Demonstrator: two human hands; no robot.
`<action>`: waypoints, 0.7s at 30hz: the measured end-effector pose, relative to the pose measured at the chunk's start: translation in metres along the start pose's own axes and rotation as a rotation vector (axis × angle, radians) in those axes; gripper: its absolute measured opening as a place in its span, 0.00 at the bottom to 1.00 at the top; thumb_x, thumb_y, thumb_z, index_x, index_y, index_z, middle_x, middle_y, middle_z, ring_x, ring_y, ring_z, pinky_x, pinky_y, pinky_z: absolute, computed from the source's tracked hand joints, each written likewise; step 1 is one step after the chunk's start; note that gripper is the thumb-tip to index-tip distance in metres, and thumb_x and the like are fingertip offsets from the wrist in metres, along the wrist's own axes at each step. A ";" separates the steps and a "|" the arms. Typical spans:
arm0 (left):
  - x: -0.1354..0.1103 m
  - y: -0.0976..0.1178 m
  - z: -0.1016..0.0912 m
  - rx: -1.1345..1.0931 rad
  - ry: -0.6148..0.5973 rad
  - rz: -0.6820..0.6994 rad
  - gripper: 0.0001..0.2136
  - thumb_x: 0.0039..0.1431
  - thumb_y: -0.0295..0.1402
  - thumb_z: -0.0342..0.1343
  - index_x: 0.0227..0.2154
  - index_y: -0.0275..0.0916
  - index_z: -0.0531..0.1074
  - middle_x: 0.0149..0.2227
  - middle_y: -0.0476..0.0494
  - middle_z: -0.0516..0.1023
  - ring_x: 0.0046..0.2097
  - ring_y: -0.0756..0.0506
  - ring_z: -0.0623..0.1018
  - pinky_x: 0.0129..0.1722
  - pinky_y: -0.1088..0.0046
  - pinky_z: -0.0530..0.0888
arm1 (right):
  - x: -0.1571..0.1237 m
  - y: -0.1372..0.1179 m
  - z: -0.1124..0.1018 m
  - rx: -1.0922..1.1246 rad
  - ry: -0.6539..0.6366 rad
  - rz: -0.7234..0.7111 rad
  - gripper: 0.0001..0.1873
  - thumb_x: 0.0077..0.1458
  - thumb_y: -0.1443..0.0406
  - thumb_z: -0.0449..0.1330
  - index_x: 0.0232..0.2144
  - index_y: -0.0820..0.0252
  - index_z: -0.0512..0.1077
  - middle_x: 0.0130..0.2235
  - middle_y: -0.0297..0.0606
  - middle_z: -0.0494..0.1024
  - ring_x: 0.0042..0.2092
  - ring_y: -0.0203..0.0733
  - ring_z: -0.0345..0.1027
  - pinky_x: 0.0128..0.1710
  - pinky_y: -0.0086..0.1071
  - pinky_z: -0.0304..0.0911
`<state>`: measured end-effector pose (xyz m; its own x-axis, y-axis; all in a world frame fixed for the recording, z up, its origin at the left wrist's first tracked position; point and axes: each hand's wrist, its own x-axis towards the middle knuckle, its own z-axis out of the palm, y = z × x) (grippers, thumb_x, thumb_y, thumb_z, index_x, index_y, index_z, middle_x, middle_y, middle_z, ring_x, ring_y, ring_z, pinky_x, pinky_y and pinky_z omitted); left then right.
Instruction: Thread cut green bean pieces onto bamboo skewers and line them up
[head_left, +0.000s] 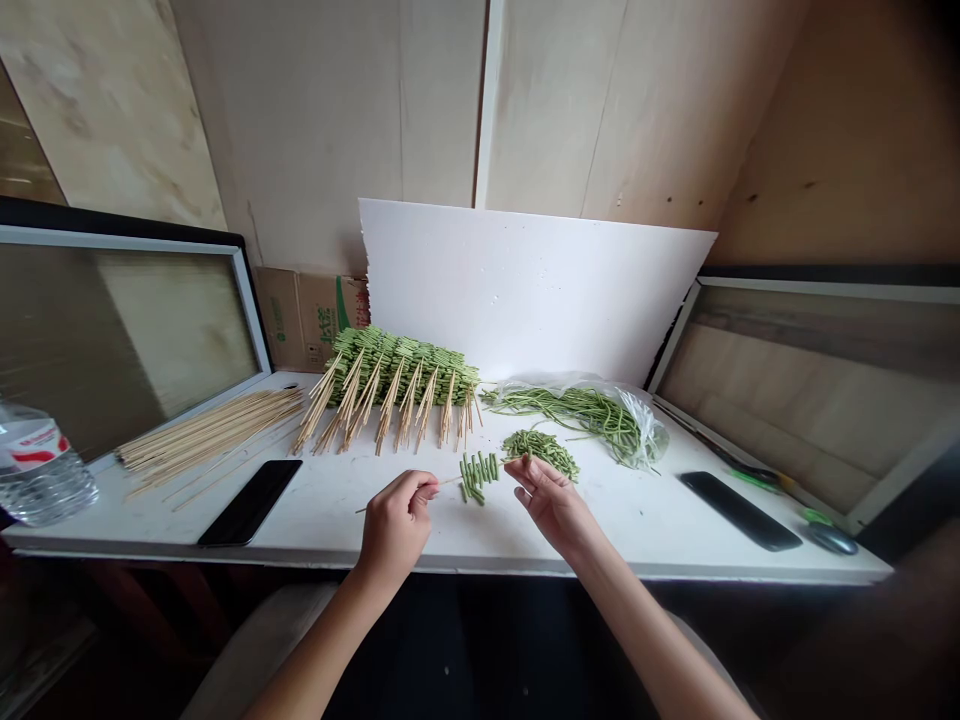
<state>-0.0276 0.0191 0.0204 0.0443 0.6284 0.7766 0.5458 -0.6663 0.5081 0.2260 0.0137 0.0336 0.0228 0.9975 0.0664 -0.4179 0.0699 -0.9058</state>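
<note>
My left hand (399, 510) is closed round the lower part of a bamboo skewer (450, 481), whose blunt end sticks out to the left. Short cut pieces of green bean (478, 474) are threaded side by side on it, between my two hands. At the skewer's far tip, my right hand (551, 492) pinches with thumb and forefinger, its other fingers looser; whether a bean piece is also in that pinch is too small to tell. Just behind my right hand lies a heap of cut green bean pieces (541, 452) on the white table (465, 545).
Stacked filled skewers (405, 365) stand at the back, sticks toward me. Bare skewers (217, 430), a black phone (251, 502) and a water bottle (41, 465) are left. Long beans lie in a clear plastic bag (645, 425); a dark oblong object (741, 510) and scissors-like tool (720, 455) are right.
</note>
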 end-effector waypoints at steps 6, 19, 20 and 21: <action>0.001 0.000 0.001 -0.011 -0.011 0.003 0.10 0.65 0.24 0.50 0.33 0.41 0.75 0.30 0.47 0.81 0.32 0.47 0.80 0.33 0.74 0.73 | 0.001 0.004 -0.002 -0.029 -0.032 0.009 0.15 0.50 0.51 0.73 0.37 0.49 0.83 0.49 0.40 0.84 0.62 0.55 0.68 0.45 0.36 0.67; 0.000 -0.001 -0.001 0.017 -0.011 0.053 0.11 0.63 0.20 0.50 0.32 0.41 0.74 0.30 0.47 0.82 0.33 0.46 0.82 0.33 0.74 0.75 | 0.001 0.004 -0.002 -0.093 -0.004 0.008 0.14 0.51 0.50 0.72 0.36 0.50 0.83 0.47 0.41 0.84 0.60 0.55 0.70 0.42 0.35 0.67; 0.000 -0.002 0.000 0.018 -0.012 0.059 0.11 0.63 0.20 0.50 0.33 0.41 0.74 0.30 0.47 0.82 0.33 0.46 0.82 0.33 0.74 0.75 | 0.001 0.004 -0.002 -0.097 -0.001 0.005 0.14 0.51 0.50 0.72 0.35 0.50 0.83 0.47 0.42 0.85 0.59 0.55 0.70 0.41 0.35 0.67; 0.000 -0.002 0.000 0.020 -0.013 0.065 0.12 0.62 0.19 0.50 0.33 0.41 0.74 0.31 0.47 0.82 0.34 0.46 0.82 0.33 0.74 0.75 | 0.001 0.004 -0.002 -0.100 0.003 0.001 0.14 0.51 0.50 0.72 0.35 0.50 0.84 0.46 0.42 0.85 0.59 0.55 0.71 0.40 0.35 0.67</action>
<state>-0.0291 0.0206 0.0192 0.0911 0.5891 0.8029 0.5580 -0.6980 0.4489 0.2266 0.0150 0.0293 0.0249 0.9976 0.0647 -0.3250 0.0692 -0.9432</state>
